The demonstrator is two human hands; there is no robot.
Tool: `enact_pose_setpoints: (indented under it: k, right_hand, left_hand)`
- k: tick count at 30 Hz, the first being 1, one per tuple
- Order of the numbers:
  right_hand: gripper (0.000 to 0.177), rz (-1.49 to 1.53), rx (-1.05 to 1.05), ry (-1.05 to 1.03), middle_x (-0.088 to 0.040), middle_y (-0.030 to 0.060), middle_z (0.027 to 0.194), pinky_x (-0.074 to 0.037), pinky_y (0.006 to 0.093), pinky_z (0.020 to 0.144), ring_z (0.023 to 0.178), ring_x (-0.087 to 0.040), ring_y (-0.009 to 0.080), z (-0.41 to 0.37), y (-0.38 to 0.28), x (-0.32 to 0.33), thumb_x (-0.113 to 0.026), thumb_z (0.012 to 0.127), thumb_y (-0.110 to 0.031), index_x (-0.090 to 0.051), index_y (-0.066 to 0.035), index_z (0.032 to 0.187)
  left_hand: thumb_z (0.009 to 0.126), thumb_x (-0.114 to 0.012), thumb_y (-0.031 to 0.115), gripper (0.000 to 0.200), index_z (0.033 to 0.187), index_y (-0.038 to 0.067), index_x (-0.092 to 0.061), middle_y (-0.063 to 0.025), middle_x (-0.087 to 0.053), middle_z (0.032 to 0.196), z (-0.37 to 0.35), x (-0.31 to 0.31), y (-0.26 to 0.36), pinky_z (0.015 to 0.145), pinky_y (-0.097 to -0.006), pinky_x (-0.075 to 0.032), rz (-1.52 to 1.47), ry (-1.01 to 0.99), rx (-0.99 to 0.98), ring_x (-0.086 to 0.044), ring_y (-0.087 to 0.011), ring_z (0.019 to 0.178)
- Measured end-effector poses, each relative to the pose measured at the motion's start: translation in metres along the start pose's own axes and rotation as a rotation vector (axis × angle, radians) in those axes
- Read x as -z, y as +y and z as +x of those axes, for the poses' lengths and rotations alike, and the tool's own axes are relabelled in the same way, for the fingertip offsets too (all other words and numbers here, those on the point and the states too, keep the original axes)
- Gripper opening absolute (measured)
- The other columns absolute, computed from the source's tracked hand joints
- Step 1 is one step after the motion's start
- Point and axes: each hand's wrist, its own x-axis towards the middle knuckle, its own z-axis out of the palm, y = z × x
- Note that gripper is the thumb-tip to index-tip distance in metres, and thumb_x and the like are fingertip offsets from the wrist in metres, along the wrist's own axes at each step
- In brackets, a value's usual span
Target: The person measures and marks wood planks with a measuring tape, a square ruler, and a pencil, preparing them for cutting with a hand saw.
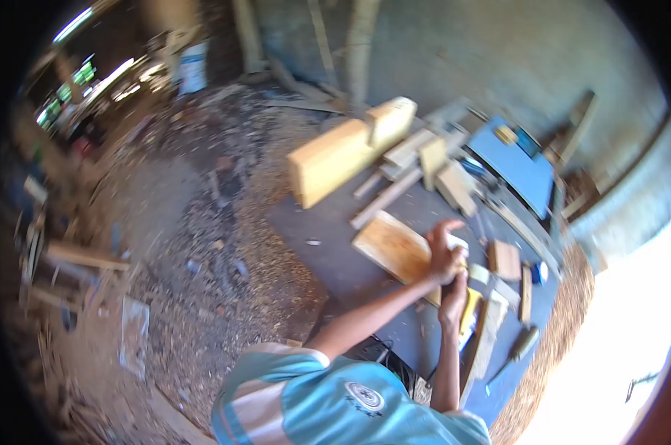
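Both of my hands are close together above the dark tabletop (328, 252), and motion blurs them. My left hand (445, 256) curls around a small white object (458, 242), whose kind I cannot make out. Just below it, my right hand (453, 298) is closed with its fingertips near the left one; what it grips is hidden. A yellow and white object (469, 315) lies right beside the right hand. Under and left of my left hand is a flat brown wooden board (391, 245).
A thick notched timber (335, 159) stands at the table's far left edge. Wood offcuts (406, 167), a blue panel (510, 163), a small wooden block (504, 259), a blue-and-white roll (539, 272) and a screwdriver (524, 343) crowd the right. Shavings (276, 297) cover the floor.
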Motion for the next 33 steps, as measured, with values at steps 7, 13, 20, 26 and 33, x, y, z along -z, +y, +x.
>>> enact_pose_setpoints:
  k: [7, 13, 20, 26, 33]
  right_hand:
    - [0.060, -0.047, 0.111, 0.033, -0.039, 0.0189, 0.133, -0.023, 0.0338, 0.104, 0.125, -0.035, 0.0278, -0.009, -0.039, 0.015, -0.019, 0.095, -0.042, -0.035, 0.003, 0.132]
    - [0.053, -0.362, 0.117, 0.011, -0.051, 0.0171, 0.122, -0.030, 0.0341, 0.099, 0.117, -0.045, 0.0268, -0.016, -0.072, 0.005, -0.041, 0.088, -0.036, -0.045, 0.001, 0.126]
    - [0.070, -0.337, -0.029, -0.086, -0.039, 0.0214, 0.132, -0.020, 0.0387, 0.105, 0.127, -0.032, 0.0310, -0.011, -0.041, 0.025, -0.037, 0.086, -0.052, -0.034, -0.001, 0.134]
    - [0.094, -0.172, 0.024, -0.183, -0.025, 0.0171, 0.141, -0.015, 0.0360, 0.107, 0.132, -0.023, 0.0257, -0.006, -0.043, 0.035, -0.029, 0.080, -0.071, -0.019, 0.003, 0.138]
    - [0.081, -0.040, 0.105, -0.059, -0.023, 0.0136, 0.142, -0.014, 0.0353, 0.108, 0.133, -0.020, 0.0231, -0.006, -0.026, 0.029, -0.031, 0.086, -0.060, -0.017, 0.000, 0.139]
  left_hand:
    - [0.079, -0.039, 0.056, 0.069, 0.116, -0.001, -0.040, -0.0173, -0.040, 0.115, -0.013, -0.024, 0.006, 0.096, -0.0416, -0.025, -0.263, -0.097, 0.015, -0.037, -0.0295, 0.110]
    - [0.083, -0.032, 0.052, 0.065, 0.119, -0.002, -0.038, -0.0172, -0.039, 0.115, -0.006, -0.014, 0.015, 0.096, -0.0412, -0.026, -0.236, -0.187, -0.033, -0.037, -0.0289, 0.110]
    - [0.081, -0.034, 0.053, 0.065, 0.119, -0.001, -0.038, -0.0167, -0.037, 0.116, -0.008, -0.016, 0.007, 0.096, -0.0417, -0.025, -0.263, -0.239, -0.007, -0.036, -0.0284, 0.111]
    - [0.080, -0.038, 0.050, 0.060, 0.119, 0.004, -0.041, -0.0161, -0.037, 0.117, -0.007, -0.024, 0.013, 0.096, -0.0439, -0.026, -0.229, -0.264, 0.027, -0.036, -0.0308, 0.111]
    - [0.077, -0.043, 0.046, 0.058, 0.119, 0.005, -0.044, -0.0151, -0.039, 0.115, -0.004, -0.033, 0.014, 0.093, -0.0427, -0.028, -0.116, -0.216, -0.003, -0.039, -0.0302, 0.109]
